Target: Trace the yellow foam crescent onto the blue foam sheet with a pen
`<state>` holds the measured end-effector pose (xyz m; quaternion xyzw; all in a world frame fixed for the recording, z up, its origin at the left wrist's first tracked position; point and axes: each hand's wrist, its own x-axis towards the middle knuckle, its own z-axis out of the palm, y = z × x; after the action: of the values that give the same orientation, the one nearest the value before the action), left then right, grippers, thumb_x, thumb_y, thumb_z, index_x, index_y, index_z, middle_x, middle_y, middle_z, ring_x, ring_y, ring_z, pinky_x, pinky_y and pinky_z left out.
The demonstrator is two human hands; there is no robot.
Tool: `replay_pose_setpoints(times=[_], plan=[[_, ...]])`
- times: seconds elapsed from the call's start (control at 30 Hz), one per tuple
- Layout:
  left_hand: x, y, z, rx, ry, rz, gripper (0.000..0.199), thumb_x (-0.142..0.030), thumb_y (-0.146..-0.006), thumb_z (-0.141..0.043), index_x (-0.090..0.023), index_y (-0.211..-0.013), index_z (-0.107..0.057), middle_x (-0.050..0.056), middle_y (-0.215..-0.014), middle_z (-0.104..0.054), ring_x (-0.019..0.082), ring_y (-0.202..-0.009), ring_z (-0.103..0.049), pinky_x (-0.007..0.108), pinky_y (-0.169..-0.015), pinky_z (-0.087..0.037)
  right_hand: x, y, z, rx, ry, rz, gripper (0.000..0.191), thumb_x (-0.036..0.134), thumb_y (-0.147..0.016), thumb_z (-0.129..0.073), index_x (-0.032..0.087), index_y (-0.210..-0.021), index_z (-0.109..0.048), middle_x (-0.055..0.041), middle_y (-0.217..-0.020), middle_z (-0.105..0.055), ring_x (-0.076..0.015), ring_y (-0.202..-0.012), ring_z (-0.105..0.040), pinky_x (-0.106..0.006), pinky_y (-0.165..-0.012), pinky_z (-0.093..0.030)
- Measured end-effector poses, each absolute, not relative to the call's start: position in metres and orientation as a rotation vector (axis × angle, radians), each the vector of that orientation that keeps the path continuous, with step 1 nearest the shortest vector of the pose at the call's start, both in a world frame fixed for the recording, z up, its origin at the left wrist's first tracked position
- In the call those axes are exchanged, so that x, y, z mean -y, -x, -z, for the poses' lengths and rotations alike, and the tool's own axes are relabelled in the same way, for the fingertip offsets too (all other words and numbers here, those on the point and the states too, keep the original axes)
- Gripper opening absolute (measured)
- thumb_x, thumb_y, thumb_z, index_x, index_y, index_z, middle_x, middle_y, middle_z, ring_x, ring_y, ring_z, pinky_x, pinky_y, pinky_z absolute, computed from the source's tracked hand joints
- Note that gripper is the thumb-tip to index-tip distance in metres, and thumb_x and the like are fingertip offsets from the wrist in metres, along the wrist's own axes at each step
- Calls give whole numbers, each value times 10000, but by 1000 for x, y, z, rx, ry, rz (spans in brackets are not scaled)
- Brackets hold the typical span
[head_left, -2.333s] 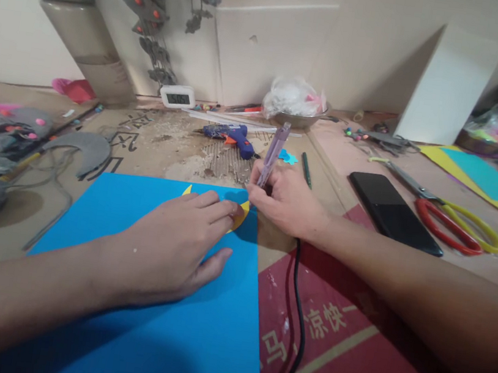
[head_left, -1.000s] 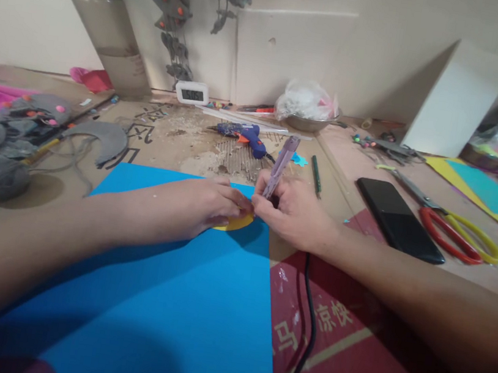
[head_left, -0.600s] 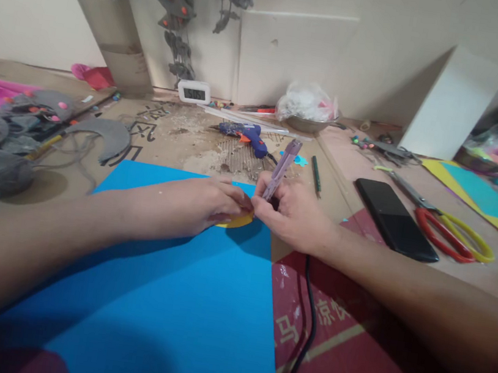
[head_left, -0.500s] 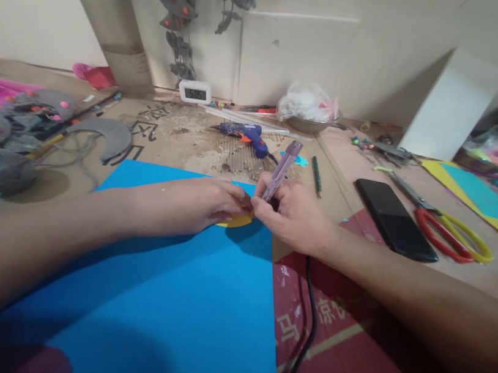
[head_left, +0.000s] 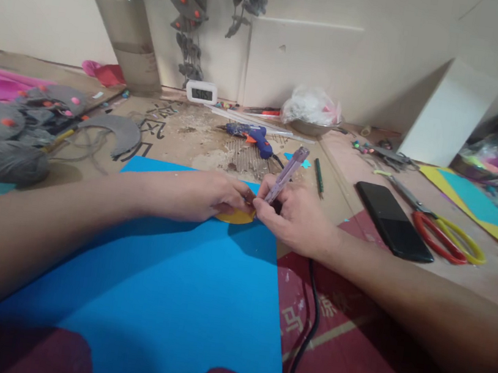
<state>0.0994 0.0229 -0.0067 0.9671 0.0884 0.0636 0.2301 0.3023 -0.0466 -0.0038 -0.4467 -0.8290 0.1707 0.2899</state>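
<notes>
While the half-curled left hand point(head_left: 214, 197) is apparently steadying a yellow cutout point(head_left: 236, 216) on blue paper point(head_left: 170, 286), its fingers are hiding any grip. The right hand point(head_left: 298, 215) is pinching a purple pen point(head_left: 288, 172), probably for control.

The left hand point(head_left: 216, 197) partly hides the yellow piece point(head_left: 236, 216).

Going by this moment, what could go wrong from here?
The yellow piece might shift on the blue sheet under the left hand, putting the pen off line. The pen, held in the right hand, is close to the left hand and could mark it. The right arm crosses the black cord and might drag it.
</notes>
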Motion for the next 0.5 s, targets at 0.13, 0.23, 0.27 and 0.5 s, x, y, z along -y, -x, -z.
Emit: replay_pose_setpoints(times=[0.13, 0.23, 0.27, 0.5], plan=[[-24, -100, 7, -237, -2636, -155, 294, 27, -800, -426, -164, -837, -645, 8, -1069, -671, 148, -981, -633, 241, -875, -469, 48, -298, 3, 2207, 1193, -479, 149, 246, -841, -477, 193, -705, -504, 23, -590, -522, -111, -567, -487, -266, -596, -350], [-25, -100, 8, -265, -2611, -136, 270, 33, -755, -431, -156, -779, -622, 8, -1074, -660, 145, -969, -622, 238, -864, -463, 49, -296, 4, 2204, 1191, -479, 139, 244, -836, -480, 192, -710, -507, 22, -600, -526, -112, -571, -487, -266, -601, -350], [-26, -100, 7, -272, -2602, -128, 260, 33, -744, -434, -154, -765, -615, 8, -1055, -655, 142, -945, -618, 235, -847, -462, 49, -295, 4, 2206, 1188, -473, 142, 247, -837, -481, 190, -709, -510, 22, -600, -523, -112, -570, -484, -267, -601, -348], [-28, -99, 7, -298, -2614, -58, 249, 28, -735, -443, -152, -765, -613, 5, -954, -634, 127, -817, -585, 221, -764, -456, 50, -289, 3, 2250, 1220, -405, 173, 264, -846, -474, 184, -701, -522, 20, -578, -491, -113, -553, -457, -270, -593, -329]])
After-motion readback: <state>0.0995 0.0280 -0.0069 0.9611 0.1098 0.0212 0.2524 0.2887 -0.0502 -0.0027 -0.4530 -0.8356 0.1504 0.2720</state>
